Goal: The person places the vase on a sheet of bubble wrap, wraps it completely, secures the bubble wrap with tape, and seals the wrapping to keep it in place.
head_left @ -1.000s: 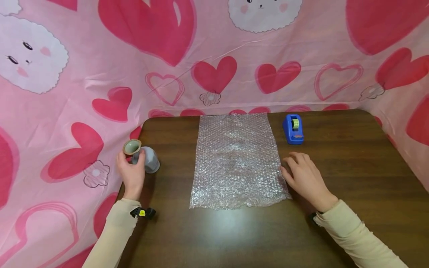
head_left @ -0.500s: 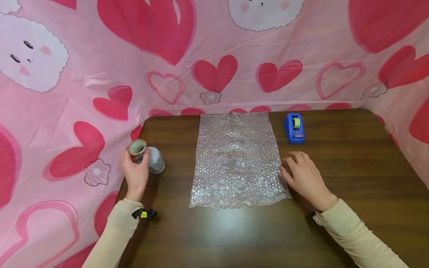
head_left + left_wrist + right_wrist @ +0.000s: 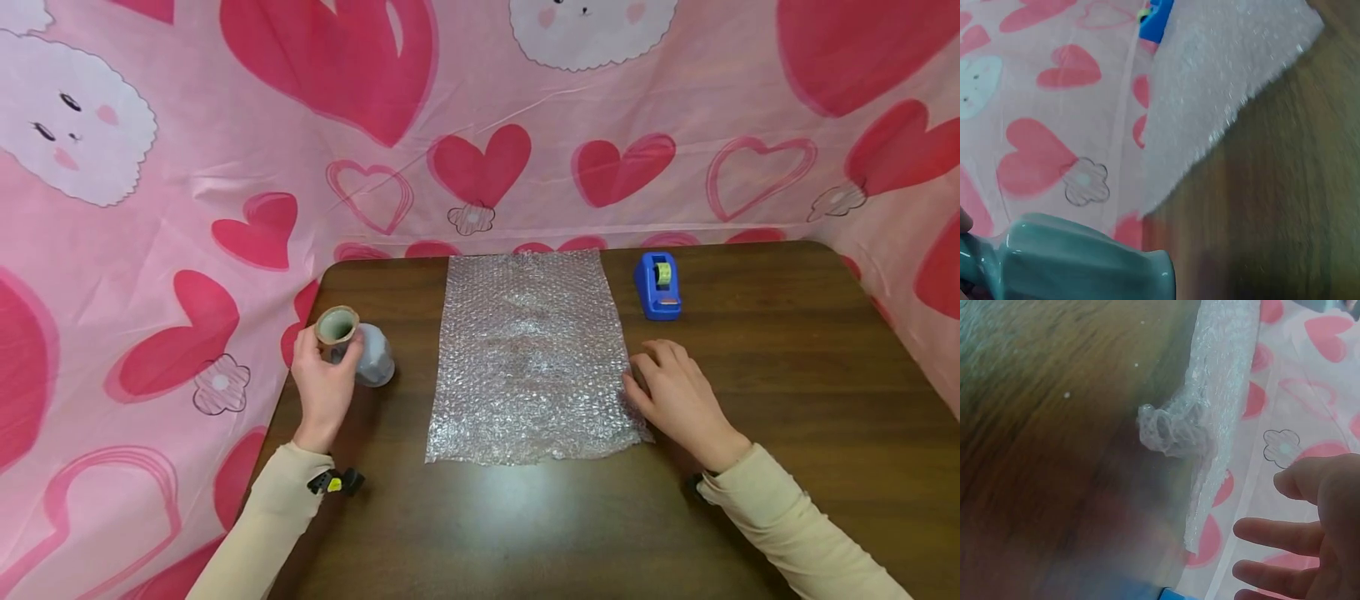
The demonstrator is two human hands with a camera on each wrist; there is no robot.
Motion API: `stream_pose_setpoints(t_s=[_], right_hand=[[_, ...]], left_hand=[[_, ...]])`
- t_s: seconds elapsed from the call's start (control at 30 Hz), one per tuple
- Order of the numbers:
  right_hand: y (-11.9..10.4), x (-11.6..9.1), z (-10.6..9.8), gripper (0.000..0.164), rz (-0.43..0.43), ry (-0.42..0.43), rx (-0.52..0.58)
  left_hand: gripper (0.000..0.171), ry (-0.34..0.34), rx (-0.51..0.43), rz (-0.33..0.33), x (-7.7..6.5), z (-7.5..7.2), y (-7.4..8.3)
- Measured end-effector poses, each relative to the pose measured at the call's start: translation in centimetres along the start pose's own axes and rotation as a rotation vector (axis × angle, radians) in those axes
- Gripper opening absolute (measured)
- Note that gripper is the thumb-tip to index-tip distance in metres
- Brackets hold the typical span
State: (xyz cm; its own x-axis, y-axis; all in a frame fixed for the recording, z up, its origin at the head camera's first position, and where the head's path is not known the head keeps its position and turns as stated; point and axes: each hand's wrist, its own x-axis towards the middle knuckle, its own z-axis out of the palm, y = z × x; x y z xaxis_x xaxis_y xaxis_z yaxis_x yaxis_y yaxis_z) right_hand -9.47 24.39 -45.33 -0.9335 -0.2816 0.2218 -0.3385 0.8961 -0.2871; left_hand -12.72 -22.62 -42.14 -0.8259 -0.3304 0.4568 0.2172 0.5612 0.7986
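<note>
My left hand grips a pale blue-grey ceramic vase by its narrow neck, at the left of the table. The brown-edged mouth of the vase tilts up toward the head camera. In the left wrist view the glazed body of the vase lies across the lower left, and only a bit of a finger shows. My right hand hovers at the right edge of a sheet of bubble wrap, its fingers spread and relaxed. Nothing is between the fingers of the right hand in the right wrist view.
The bubble wrap lies flat on the dark wooden table, reaching its back edge. At the back right stands a blue tape dispenser with a yellowish roll. Pink cloth printed with hearts hangs behind and at the sides.
My left hand has moved to the right with the vase, closer to the bubble wrap. The right hand has stayed almost still.
</note>
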Motion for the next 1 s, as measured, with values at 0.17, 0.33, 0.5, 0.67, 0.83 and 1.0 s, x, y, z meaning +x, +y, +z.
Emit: stream_pose_setpoints(t_s=[0.17,0.33,0.5,0.67,0.83,1.0], right_hand=[[-0.1,0.0,-0.1,0.029,-0.001,-0.002,-0.002],[-0.2,0.0,-0.2,0.03,-0.006,0.002,-0.006],[-0.4,0.2,-0.3,0.031,-0.019,0.02,-0.017],[-0.6,0.4,-0.4,0.032,-0.028,0.028,-0.021],[-0.8,0.5,-0.4,0.033,-0.037,0.01,-0.026],[-1.1,0.6,-0.4,0.032,-0.059,0.008,-0.028]], left_hand=[[0.041,-0.032,-0.008,0.084,-0.3,0.4,0.7],[0.042,-0.099,-0.04,0.101,-0.9,0.8,2.0],[0.044,-0.148,-0.064,0.11,-1.5,1.5,3.3],[0.044,-0.189,-0.105,0.13,-2.1,2.4,4.0],[0.044,-0.226,-0.136,0.168,-2.8,3.4,4.8],[0.045,-0.278,-0.163,0.184,-3.5,4.6,5.7]])
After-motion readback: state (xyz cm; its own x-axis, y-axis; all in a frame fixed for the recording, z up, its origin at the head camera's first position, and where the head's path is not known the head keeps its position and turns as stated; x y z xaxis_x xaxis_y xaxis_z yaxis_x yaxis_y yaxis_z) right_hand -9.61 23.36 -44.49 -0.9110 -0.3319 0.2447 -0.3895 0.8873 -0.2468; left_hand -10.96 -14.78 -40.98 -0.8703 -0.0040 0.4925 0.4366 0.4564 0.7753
